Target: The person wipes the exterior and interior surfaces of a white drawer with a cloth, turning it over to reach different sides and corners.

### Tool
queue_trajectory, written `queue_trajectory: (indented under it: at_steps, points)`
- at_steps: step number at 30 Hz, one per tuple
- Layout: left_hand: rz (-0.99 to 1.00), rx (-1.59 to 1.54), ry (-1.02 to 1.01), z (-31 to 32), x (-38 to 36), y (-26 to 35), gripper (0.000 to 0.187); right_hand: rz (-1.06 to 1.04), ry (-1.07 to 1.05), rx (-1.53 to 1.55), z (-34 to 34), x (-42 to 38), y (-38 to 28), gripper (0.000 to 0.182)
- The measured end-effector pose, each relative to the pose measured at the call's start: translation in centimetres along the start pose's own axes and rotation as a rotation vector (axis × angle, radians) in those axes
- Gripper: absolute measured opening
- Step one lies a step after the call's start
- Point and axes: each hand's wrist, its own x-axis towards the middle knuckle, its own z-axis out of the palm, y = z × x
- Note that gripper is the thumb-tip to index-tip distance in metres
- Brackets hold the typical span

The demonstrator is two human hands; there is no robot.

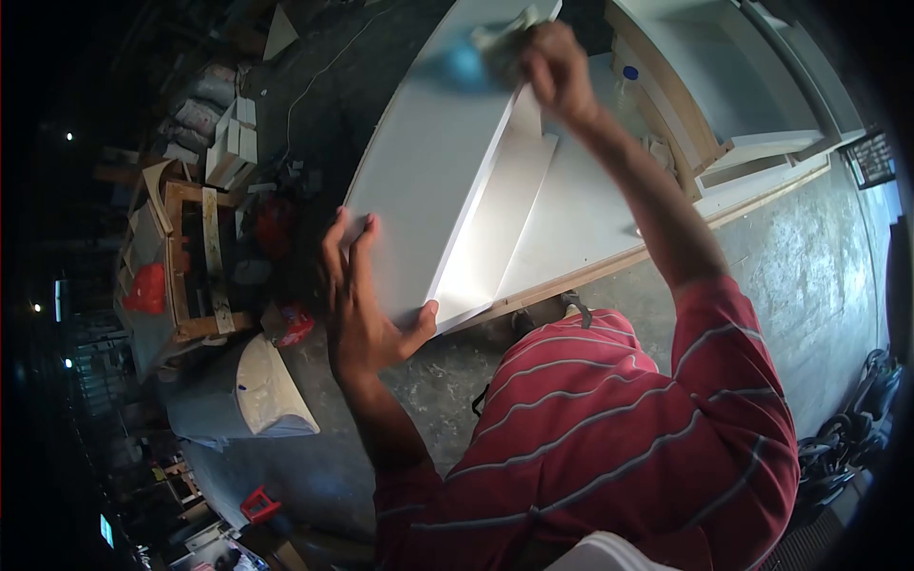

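Observation:
A long white panel stretches away from me, part of a white cabinet piece with an inner compartment. Across its near end my left hand is spread, two fingertips over the left edge and the thumb at the right corner. Toward the far end, my right hand is closed around a crumpled pale cloth, smeared by motion. A blurred light-blue patch shows beside the cloth, over the panel's surface.
Right of the panel lies a white board with a wooden edge. A larger white cabinet frame stands at the upper right, near a blue-capped bottle. Wooden frames, a red stool and a pale curved piece are on the left.

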Motion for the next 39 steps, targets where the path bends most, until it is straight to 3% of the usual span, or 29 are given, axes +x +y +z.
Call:
queue_trajectory:
  at_steps: [1, 3, 4, 5, 7, 10, 11, 14, 19, 21, 25, 26, 29, 31, 33, 35, 36, 39]
  points:
    - [-0.01, 0.011, -0.01, 0.1, -0.1, 0.0, 0.096, 0.141, -0.027, -0.045, -0.9, 1.1, 0.8, 0.015]
    - [-0.01, 0.009, -0.01, 0.0, -0.2, 0.1, 0.094, 0.189, -0.108, -0.102, -0.3, 0.9, 0.9, 0.014]
    - [-0.004, 0.013, -0.012, -0.2, -0.1, 0.1, 0.091, -0.012, -0.08, -0.123, 0.5, 0.3, 0.2, 0.011]
    - [-0.006, 0.016, -0.013, -0.2, 0.0, 0.2, 0.091, -0.016, -0.022, 0.016, 1.6, -1.3, -1.3, 0.017]
    - [-0.034, 0.01, -0.009, -0.3, 0.0, 0.5, 0.09, -0.15, -0.206, 0.076, 1.2, -1.8, -6.4, 0.018]
    - [-0.033, 0.028, -0.035, -0.7, 0.1, 0.6, 0.091, -0.239, -0.22, 0.101, 0.9, -2.0, -5.0, 0.024]
    - [-0.034, 0.029, -0.047, -0.7, 0.0, 0.4, 0.091, -0.223, -0.218, 0.021, 0.4, -1.8, -3.6, 0.033]
    - [-0.052, 0.026, -0.041, -0.7, -0.2, -0.2, 0.098, -0.152, -0.179, -0.005, -0.1, -1.4, -0.8, 0.029]
    - [-0.079, 0.083, -0.079, -0.8, -0.3, 0.3, 0.097, -0.174, -0.243, 0.244, 0.8, -1.9, -5.3, 0.028]
    - [-0.094, 0.074, -0.082, -0.9, -0.4, 0.4, 0.097, -0.257, -0.303, 0.223, 0.4, -1.4, -3.4, 0.029]
    - [-0.11, 0.071, -0.057, -1.0, -0.3, 0.2, 0.097, -0.15, -0.3, 0.179, -1.1, 0.0, -0.5, 0.025]
    - [-0.119, 0.076, -0.058, -0.9, -0.4, 0.2, 0.097, -0.148, -0.381, 0.197, -1.7, 0.1, -0.2, 0.025]
    - [-0.119, 0.083, -0.06, -0.9, -0.4, 0.4, 0.097, -0.08, -0.365, 0.168, -1.4, -0.5, -1.3, 0.029]
    - [-0.117, 0.067, -0.059, -0.9, -0.3, 0.4, 0.096, -0.026, -0.271, 0.176, -0.5, -0.8, -3.2, 0.02]
    - [-0.113, 0.076, -0.068, -1.0, -0.4, 0.3, 0.095, -0.082, -0.306, 0.256, -0.1, -1.2, -5.6, 0.017]
    - [-0.113, 0.083, -0.077, -1.1, -0.3, 0.3, 0.095, -0.105, -0.311, 0.337, 0.5, -1.4, -7.3, 0.027]
    - [-0.11, 0.081, -0.08, -1.1, -0.3, 0.5, 0.094, -0.132, -0.33, 0.335, 0.3, -1.2, -6.6, 0.024]
    - [-0.091, 0.069, -0.085, -1.1, -0.1, 0.3, 0.094, -0.116, -0.298, 0.154, -0.4, -0.8, -3.4, 0.031]
